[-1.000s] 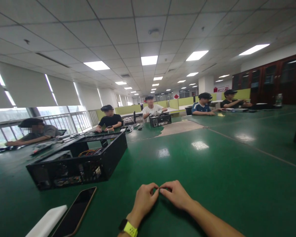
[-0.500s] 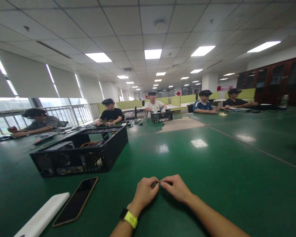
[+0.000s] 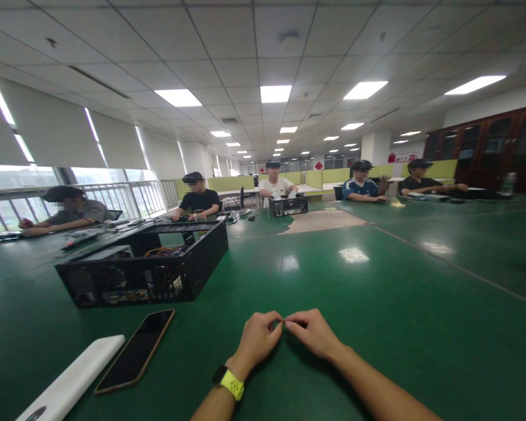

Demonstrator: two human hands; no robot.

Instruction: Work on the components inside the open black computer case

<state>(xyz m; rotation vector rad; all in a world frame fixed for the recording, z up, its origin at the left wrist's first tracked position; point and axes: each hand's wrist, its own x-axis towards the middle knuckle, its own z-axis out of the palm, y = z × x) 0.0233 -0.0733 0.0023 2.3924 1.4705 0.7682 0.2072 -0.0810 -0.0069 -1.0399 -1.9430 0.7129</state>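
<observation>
Close in front of me, my left hand (image 3: pixel 259 337) and my right hand (image 3: pixel 312 332) meet at the fingertips over the green table (image 3: pixel 377 316). Thumb and forefinger of each hand are pinched together. Whatever lies between the fingertips, if anything, is too small to make out. A watch with a yellow-green band (image 3: pixel 231 383) circles my left wrist. Left of my hands, a smartphone (image 3: pixel 137 351) lies screen up, beside a long white flat object (image 3: pixel 72 380).
An open black computer case (image 3: pixel 142 266) with wires inside lies at the left. Across the table, several people sit; one in a white shirt (image 3: pixel 275 187) is behind another computer case (image 3: pixel 288 206). A torn pale patch (image 3: pixel 324 221) marks the tabletop.
My view has shifted slightly. Both hands keep the same pinched pose at nearly the same spot. Across the table at the right, a person in blue has raised one hand.
</observation>
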